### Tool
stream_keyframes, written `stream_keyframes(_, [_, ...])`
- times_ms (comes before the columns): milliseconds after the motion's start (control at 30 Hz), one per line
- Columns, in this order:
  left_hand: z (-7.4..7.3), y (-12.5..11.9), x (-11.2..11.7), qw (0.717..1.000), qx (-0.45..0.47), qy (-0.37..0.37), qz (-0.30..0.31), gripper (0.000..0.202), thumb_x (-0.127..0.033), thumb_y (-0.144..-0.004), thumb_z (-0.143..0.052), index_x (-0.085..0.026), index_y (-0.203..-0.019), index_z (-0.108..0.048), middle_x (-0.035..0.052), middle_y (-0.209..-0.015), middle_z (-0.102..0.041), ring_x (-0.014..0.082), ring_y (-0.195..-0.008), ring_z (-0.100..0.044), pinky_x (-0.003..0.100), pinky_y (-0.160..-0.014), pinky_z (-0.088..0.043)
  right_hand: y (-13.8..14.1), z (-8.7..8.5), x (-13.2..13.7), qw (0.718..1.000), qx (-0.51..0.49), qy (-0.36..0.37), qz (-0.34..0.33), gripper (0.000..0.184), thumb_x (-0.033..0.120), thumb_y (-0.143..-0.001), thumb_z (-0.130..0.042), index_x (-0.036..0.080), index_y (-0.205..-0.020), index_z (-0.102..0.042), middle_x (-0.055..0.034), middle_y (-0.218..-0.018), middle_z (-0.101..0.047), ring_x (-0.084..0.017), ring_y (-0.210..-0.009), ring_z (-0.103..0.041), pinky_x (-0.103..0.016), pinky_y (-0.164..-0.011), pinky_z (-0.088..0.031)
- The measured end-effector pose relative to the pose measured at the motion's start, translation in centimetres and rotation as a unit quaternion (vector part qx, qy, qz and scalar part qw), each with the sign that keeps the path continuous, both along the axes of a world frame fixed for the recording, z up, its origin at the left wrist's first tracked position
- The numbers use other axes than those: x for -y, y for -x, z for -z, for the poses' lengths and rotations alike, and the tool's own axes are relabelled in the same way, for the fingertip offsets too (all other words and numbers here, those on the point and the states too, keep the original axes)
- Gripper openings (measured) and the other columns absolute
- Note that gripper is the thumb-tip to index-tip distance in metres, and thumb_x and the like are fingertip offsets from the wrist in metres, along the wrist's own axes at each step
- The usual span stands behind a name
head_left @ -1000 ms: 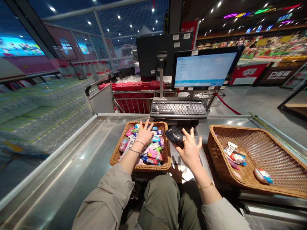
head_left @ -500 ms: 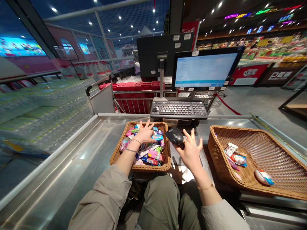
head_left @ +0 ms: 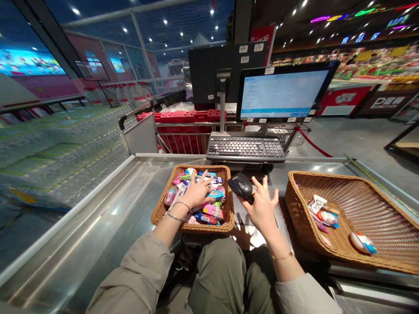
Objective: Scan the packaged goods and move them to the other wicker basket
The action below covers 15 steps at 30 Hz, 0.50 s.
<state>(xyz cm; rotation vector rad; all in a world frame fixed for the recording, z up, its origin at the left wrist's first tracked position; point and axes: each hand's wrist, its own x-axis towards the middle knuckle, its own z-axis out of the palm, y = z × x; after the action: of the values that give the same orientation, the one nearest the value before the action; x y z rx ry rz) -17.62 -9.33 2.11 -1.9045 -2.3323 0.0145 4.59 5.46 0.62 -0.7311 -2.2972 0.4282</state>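
My left hand (head_left: 197, 190) is over the small wicker basket (head_left: 157, 208), its fingers spread above a pile of small packaged goods. A light-blue package (head_left: 215, 195) lies by its fingertips, and a pink package (head_left: 214, 210) is nearer to me. I see nothing gripped in this hand. My right hand (head_left: 262, 205) holds a black barcode scanner (head_left: 240, 185) between thumb and palm, with the other fingers fanned out. The scanner's head points left, beside the basket's right rim. Its handle is mostly hidden by the hand.
A larger wicker basket (head_left: 296, 213) on the right holds a few packets, among them a white wrapper (head_left: 317, 203) and an egg-shaped packet (head_left: 362, 242). Behind stand a keyboard (head_left: 245, 148) and a lit monitor (head_left: 283, 93). A metal counter (head_left: 121, 196) extends left.
My left hand has lowered slightly over the small basket, fingers spread wider. The right hand with the scanner has barely moved. The whole view has shifted slightly.
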Motion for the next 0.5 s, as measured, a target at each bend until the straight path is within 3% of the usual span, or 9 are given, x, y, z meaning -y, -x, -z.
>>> stream_keyframes(267, [0.95,-0.13,0.88,0.998,-0.044,-0.042,0.014,0.029,-0.050,-0.095,-0.060,-0.029,-0.104,-0.077,0.0050,-0.158,-0.048,0.0378,-0.156,-0.019,0.073,-0.118,0.013,-0.04,-0.15,-0.04,1.000,-0.001,0.001,-0.001,0.027,0.037,-0.092,-0.053,0.019,-0.104,-0.069,-0.0134,-0.153,-0.051,-0.040,-0.155,-0.021,-0.077,-0.115,-0.006])
stream_keyframes(500, [0.70,-0.17,0.64,1.000,-0.015,-0.026,-0.008,0.039,-0.055,-0.082,-0.074,-0.029,-0.111,-0.077,0.0080,-0.162,-0.041,0.0422,-0.155,-0.015,0.076,-0.116,0.011,-0.09,-0.18,0.06,1.000,-0.002,-0.008,0.003,0.026,0.035,-0.092,-0.053,0.020,-0.105,-0.069,-0.0139,-0.152,-0.052,-0.039,-0.155,-0.020,-0.078,-0.114,-0.009])
